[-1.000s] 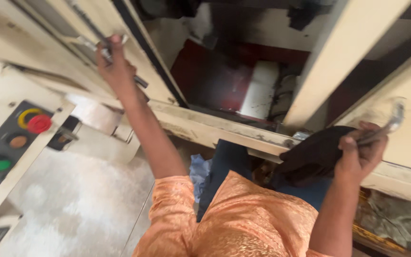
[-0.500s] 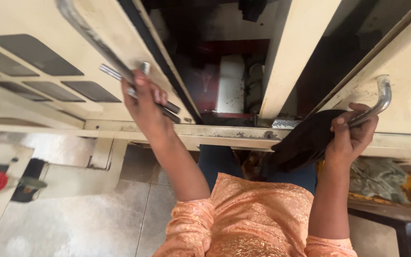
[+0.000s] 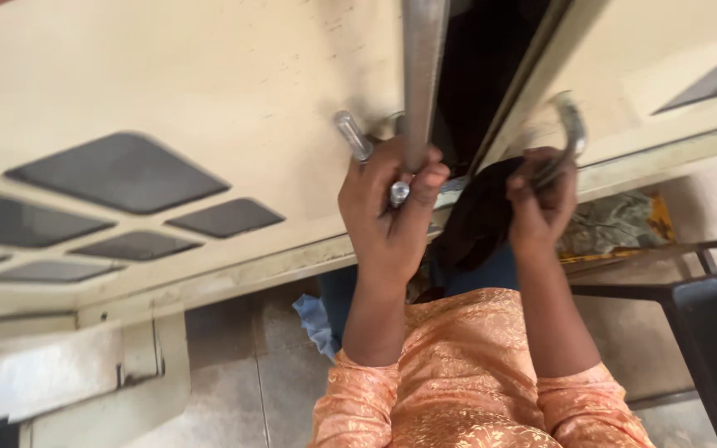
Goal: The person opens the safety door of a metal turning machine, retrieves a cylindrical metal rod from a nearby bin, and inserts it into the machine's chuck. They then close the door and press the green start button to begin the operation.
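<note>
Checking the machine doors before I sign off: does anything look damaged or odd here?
Nothing looks broken. The left hand grips a long steel door handle; the right hand presses a crumpled black cloth against a curved metal handle, which is blurred.

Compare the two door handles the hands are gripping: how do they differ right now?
The left handle is a long straight metal bar running up out of frame; the right handle is short and curved. The left hand wraps the left handle bare, along with a small metal tool; the right hand grips the right handle with a dark cloth. The left handle looks sharp, the right handle blurred. Both are silver metal on cream doors.
</note>
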